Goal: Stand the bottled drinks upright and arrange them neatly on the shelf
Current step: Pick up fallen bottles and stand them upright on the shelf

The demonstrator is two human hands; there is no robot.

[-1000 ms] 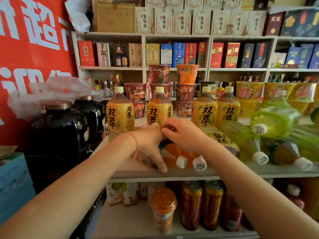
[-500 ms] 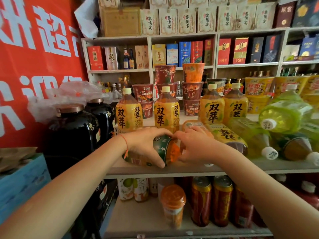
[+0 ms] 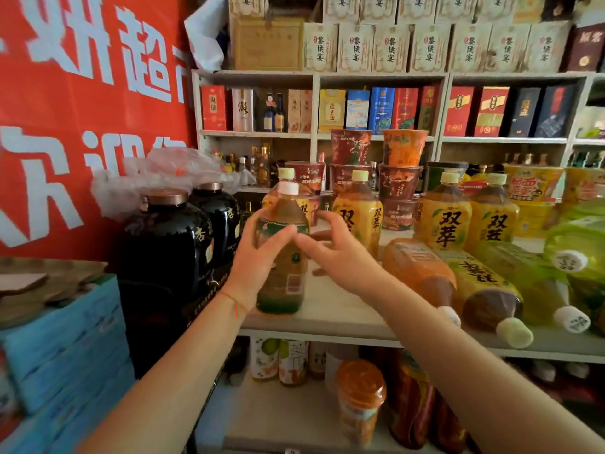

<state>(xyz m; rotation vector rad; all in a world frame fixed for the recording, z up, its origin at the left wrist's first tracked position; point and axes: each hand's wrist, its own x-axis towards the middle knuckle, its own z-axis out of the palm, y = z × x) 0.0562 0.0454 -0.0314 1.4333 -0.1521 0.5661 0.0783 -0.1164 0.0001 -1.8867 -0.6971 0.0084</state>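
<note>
A tea bottle with a dark green label and white cap stands upright at the left front of the shelf. My left hand grips its middle from the left. Just right of the bottle is my right hand, fingers spread and holding nothing. Three yellow-labelled bottles stand upright at the back, and another is mostly hidden behind the held bottle. An orange bottle, a yellow-labelled bottle and green bottles lie on their sides to the right, caps toward me.
Two black jars stand left of the shelf, beside a blue crate. Stacked cup noodles sit behind the upright bottles. The lower shelf holds more bottles and an orange-lidded jar. A red banner covers the left wall.
The green-labelled bottle lay on its side under both hands; now it stands upright at the shelf's left front. My right hand has come off it and spread open.
</note>
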